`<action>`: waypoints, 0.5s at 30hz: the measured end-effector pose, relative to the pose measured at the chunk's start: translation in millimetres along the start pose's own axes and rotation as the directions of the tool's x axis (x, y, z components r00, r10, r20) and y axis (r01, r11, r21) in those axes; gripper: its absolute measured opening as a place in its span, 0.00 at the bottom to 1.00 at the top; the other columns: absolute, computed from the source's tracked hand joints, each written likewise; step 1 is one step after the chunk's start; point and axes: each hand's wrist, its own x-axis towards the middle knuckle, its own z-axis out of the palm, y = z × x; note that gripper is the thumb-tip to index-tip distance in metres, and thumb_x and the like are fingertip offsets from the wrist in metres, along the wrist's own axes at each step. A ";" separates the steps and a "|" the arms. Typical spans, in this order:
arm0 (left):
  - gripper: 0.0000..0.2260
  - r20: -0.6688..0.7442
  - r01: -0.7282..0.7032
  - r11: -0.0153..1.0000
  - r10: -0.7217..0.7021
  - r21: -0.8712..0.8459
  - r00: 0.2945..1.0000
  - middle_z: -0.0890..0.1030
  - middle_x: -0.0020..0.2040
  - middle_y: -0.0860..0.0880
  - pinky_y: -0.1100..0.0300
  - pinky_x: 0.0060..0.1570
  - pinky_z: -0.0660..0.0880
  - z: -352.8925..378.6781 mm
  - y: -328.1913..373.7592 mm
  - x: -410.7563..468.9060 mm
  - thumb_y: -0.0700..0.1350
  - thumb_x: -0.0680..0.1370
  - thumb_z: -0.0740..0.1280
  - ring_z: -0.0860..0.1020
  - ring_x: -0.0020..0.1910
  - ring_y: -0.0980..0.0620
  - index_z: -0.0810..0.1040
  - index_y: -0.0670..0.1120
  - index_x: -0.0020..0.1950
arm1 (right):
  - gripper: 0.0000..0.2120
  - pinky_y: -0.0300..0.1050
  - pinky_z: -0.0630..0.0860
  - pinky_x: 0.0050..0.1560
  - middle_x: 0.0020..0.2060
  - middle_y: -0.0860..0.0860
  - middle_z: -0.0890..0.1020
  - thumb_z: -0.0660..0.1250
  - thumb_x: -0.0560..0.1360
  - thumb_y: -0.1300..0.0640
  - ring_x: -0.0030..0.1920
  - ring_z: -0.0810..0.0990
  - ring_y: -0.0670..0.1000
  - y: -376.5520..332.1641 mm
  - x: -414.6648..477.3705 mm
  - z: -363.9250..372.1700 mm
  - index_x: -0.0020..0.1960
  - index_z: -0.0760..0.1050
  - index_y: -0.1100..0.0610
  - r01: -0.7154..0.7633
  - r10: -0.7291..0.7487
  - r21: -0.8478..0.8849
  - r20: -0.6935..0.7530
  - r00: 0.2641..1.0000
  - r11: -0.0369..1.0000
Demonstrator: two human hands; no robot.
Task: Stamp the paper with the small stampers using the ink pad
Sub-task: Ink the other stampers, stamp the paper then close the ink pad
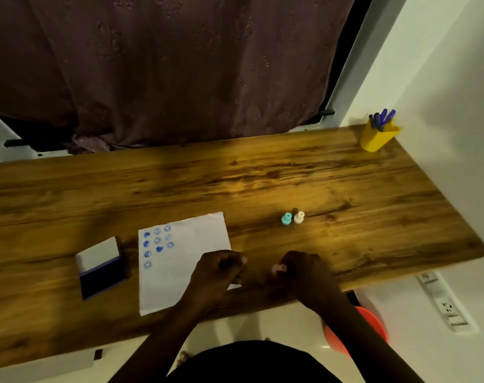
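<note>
- Currently: right hand [304, 272] is curled around a small pinkish stamper [279, 268], knob end poking out toward 9 o'clock; it sits on the bare table [290, 175] just off the paper's right edge.
- Left hand [221, 268] is a loose fist resting on the paper's [196, 244] right side. Can't tell if anything is inside it; looks like it's just pinning the sheet.
- Ink pad [104, 281] lies open at 9 o'clock of the paper, lid up, well apart from the right hand.
- Blue prints [158, 241] fill only the sheet's 10–11 o'clock corner; most of it is blank, so probably early to mid task.
- Likely step: ink this stamper, then print. Suggest:
  - check the face points down before inking
  - cross over the sheet high, no dragging
  - press flat on the pad, then straight down in the next free slot, lift vertically to avoid smears
  - keep the left hand holding the paper, clear of wet prints
- Teal stamper [286, 218] and white stamper [299, 217] stand touching at 1 o'clock of the paper.
</note>
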 end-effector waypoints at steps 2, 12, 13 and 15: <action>0.08 0.008 0.022 1.000 -0.022 -0.018 1.000 0.90 0.43 0.49 0.56 0.48 0.87 3.1 -1.7 0.3 0.48 0.79 0.74 0.89 0.44 0.48 0.89 0.60 0.44 | 0.09 0.41 0.79 0.37 0.37 0.45 0.83 0.70 0.79 0.53 0.35 0.81 0.43 11.1 -0.2 1.1 0.43 0.82 0.55 0.003 -0.003 -0.038 -0.009 1.000 0.999; 0.05 -0.025 0.035 0.999 -0.036 -0.036 0.999 0.90 0.43 0.46 0.43 0.55 0.85 12.4 -2.3 4.1 0.46 0.79 0.73 0.89 0.45 0.44 0.89 0.54 0.47 | 0.10 0.45 0.83 0.45 0.47 0.47 0.85 0.70 0.78 0.47 0.45 0.85 0.47 31.6 9.8 20.2 0.52 0.81 0.53 0.043 -0.039 -0.159 0.028 0.999 0.986; 0.06 -0.028 0.034 0.999 -0.035 -0.033 0.999 0.90 0.43 0.46 0.44 0.54 0.86 13.2 -1.6 4.9 0.46 0.80 0.73 0.89 0.45 0.45 0.89 0.55 0.46 | 0.10 0.46 0.83 0.45 0.47 0.47 0.85 0.69 0.78 0.46 0.45 0.85 0.48 33.0 10.8 20.2 0.51 0.81 0.52 0.043 -0.038 -0.155 0.035 0.999 0.987; 0.07 -0.033 0.035 0.999 -0.036 -0.027 0.999 0.90 0.43 0.47 0.44 0.54 0.86 14.5 -1.0 6.1 0.47 0.80 0.73 0.89 0.44 0.46 0.89 0.57 0.45 | 0.14 0.44 0.83 0.44 0.46 0.47 0.85 0.69 0.77 0.42 0.44 0.85 0.47 34.0 11.3 16.6 0.52 0.80 0.52 0.030 -0.021 -0.151 0.056 0.998 0.988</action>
